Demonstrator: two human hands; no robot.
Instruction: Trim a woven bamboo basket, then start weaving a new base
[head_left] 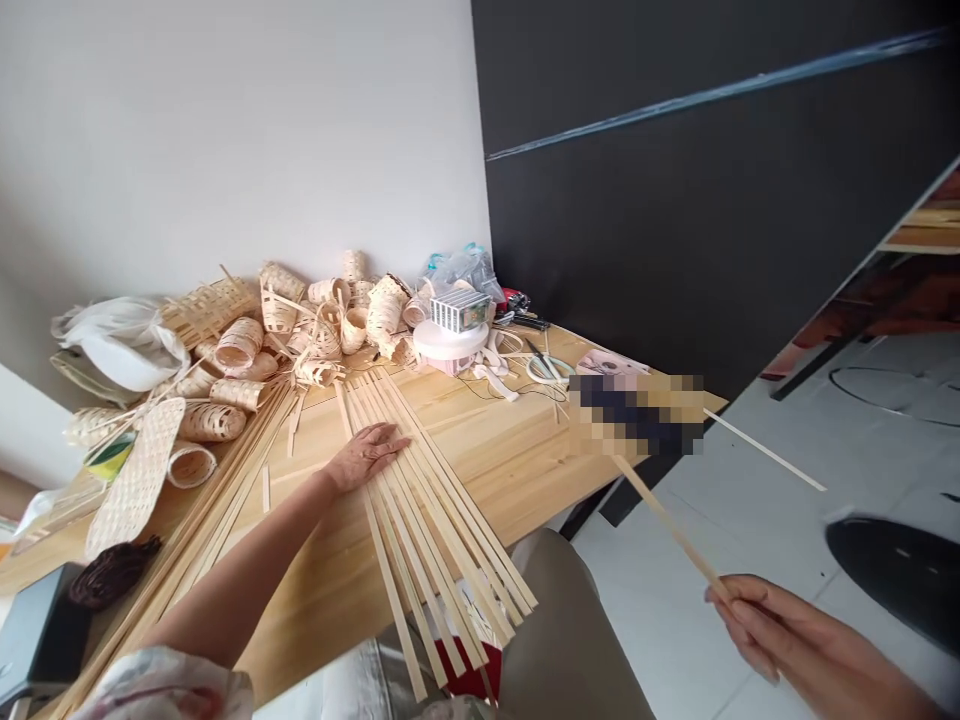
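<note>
Well, the left hand (367, 457) lies on a fan of bamboo strips (427, 540), fingers spread, on the wooden worktop (510, 470). Out past the worktop's edge, the right hand (787, 635) pinches a thin bamboo strip (667, 530). Woven bamboo baskets (315, 330) lie heaped beyond the left fingers.

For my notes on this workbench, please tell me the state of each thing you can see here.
Left hand: open, lying flat on the strips.
Right hand: raised beyond the table, pinching one strip.
Thin bamboo strip: held, slanting up from the fingers.
Flat bamboo strips: loose, fanned out, ends past the table edge.
Woven bamboo baskets: heaped, loose strip ends sticking out.
Scissors: lying on the table.
White plastic bag: crumpled.
</note>
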